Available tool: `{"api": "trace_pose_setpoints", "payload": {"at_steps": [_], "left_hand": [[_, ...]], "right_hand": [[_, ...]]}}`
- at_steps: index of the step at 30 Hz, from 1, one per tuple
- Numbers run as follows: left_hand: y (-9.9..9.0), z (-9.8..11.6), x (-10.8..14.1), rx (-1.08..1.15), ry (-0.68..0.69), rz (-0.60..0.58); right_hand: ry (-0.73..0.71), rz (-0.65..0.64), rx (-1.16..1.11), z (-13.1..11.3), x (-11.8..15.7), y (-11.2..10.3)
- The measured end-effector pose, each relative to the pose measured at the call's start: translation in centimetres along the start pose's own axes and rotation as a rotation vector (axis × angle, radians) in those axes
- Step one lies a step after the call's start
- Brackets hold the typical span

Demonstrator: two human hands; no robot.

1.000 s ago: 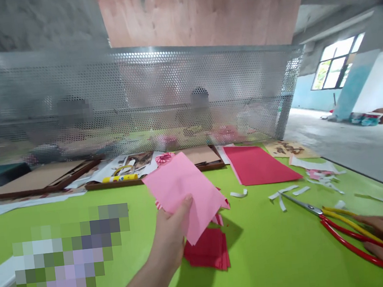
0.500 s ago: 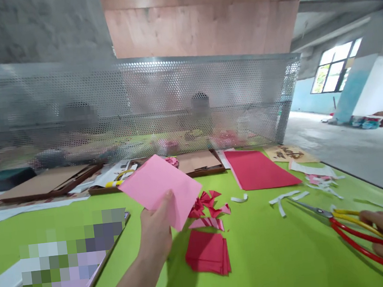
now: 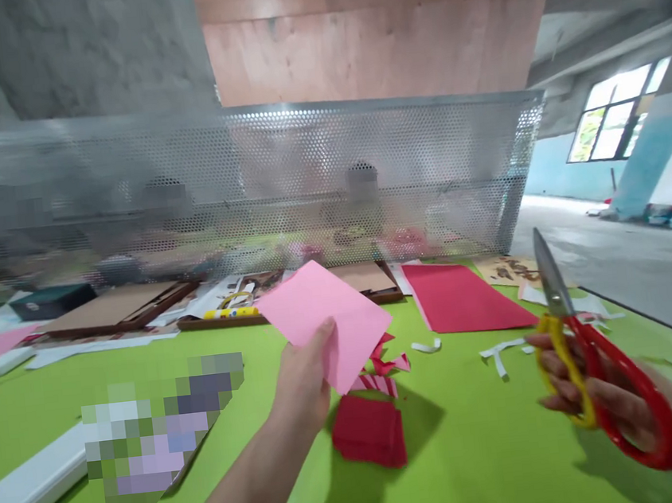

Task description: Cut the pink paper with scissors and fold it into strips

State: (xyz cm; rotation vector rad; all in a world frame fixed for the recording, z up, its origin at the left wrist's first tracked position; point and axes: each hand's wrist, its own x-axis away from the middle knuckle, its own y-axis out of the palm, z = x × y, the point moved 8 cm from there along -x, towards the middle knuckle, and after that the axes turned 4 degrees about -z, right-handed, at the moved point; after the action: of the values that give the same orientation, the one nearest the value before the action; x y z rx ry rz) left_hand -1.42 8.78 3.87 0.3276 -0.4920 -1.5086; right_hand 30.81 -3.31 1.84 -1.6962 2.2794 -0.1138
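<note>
My left hand (image 3: 309, 370) pinches a square of pink paper (image 3: 330, 308) by its lower corner, thumb on top, and holds it raised above the table. At the right my right hand (image 3: 608, 391) has its fingers around the handles of a pair of scissors (image 3: 556, 292), one handle yellow and one red. The blades point upward and look closed together. Below the pink paper lies a stack of red paper squares (image 3: 367, 431). Red paper scraps (image 3: 389, 362) lie just behind that stack, partly covered by the pink sheet.
A large red sheet (image 3: 466, 295) lies behind, with white paper strips (image 3: 500, 354) to its right. Brown trays (image 3: 114, 307) stand along the perforated metal screen (image 3: 278, 161). A white bar-shaped object (image 3: 30, 484) and a blurred-out flat item lie at the left of the green table (image 3: 464, 446).
My right hand has lifted the scissors off the table and turned them from lying flat to pointing up. The pink paper has shifted slightly right in view, still in my left hand.
</note>
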Motion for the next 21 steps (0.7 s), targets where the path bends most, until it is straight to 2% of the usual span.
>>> {"api": "trace_pose_setpoints", "payload": {"at_steps": [1, 3, 7, 10, 14, 17, 21], "left_hand": [[0.3, -0.1, -0.1, 0.0, -0.009, -0.014], [0.6, -0.4, -0.3, 0.003, -0.034, -0.047], [0.0, -1.1, -1.2, 0.015, -0.086, -0.072], [-1.3, -1.3, -2.1, 0.03, -0.103, -0.056], [-2.3, -1.7, -3.1, 0.052, -0.153, -0.073], [-2.6, -2.1, -3.3, 0.081, -0.205, -0.086], [-3.2, -1.6, -3.4, 0.111, -0.165, -0.055]], "right_hand": [[0.025, -0.161, -0.171, -0.2, -0.3, 2.4], [0.066, -0.379, -0.38, -0.8, -0.4, 6.3], [0.244, -0.601, -0.666, -1.4, 0.1, 12.3], [0.31, -0.768, -0.904, -2.5, 1.0, 15.8], [0.43, -0.826, -1.073, -1.6, 1.8, 17.9], [0.507, -0.885, -1.077, 0.1, 2.5, 18.6], [0.475, -0.939, -1.025, 0.8, 2.8, 18.7]]}}
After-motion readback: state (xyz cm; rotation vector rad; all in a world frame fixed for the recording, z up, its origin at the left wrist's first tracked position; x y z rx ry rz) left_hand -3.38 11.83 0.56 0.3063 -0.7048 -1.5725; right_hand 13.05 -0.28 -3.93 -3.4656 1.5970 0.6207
